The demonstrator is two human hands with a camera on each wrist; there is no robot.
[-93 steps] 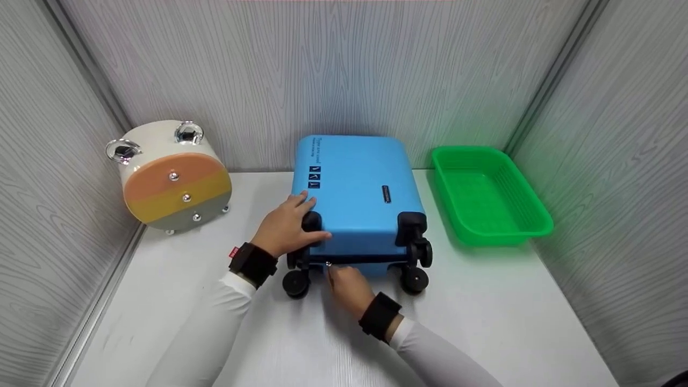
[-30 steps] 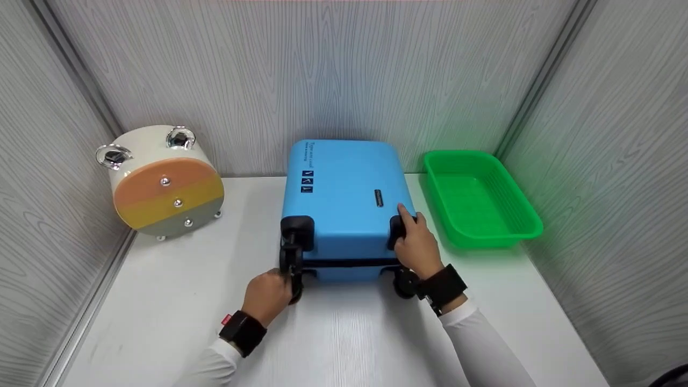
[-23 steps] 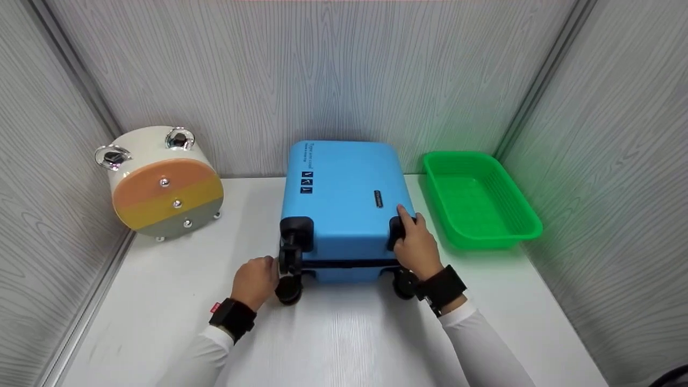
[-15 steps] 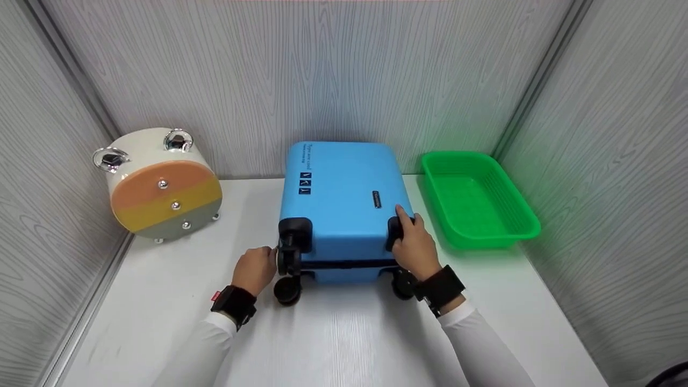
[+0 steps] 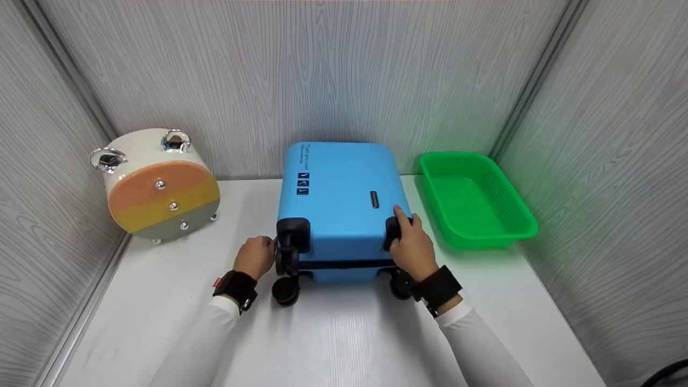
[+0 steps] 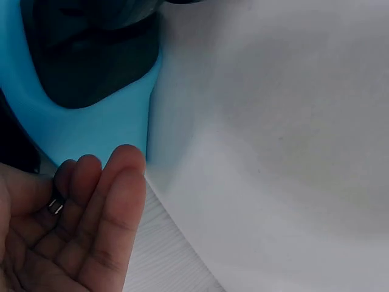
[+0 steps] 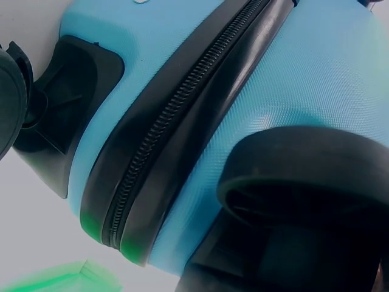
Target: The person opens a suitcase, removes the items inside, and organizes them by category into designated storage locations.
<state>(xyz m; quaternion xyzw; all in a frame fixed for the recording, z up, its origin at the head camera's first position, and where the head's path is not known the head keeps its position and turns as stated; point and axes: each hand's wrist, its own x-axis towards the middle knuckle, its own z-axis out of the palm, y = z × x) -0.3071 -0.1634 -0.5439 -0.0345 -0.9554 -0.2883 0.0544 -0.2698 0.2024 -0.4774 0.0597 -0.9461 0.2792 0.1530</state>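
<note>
A blue suitcase lies flat mid-surface, its far end at the back edge. My left hand pinches the metal zipper pull; my right hand rests, fingers spread, over its near right corner (a green basket sits by the surface's back right corner).

Suitcase shell hard plast., fine-textured, caster wheel matt plast., zipper tape smooth w/ sheen, basket smooth plast., drawer chest glossy, drawer knobs shiny, metal-like.
</note>
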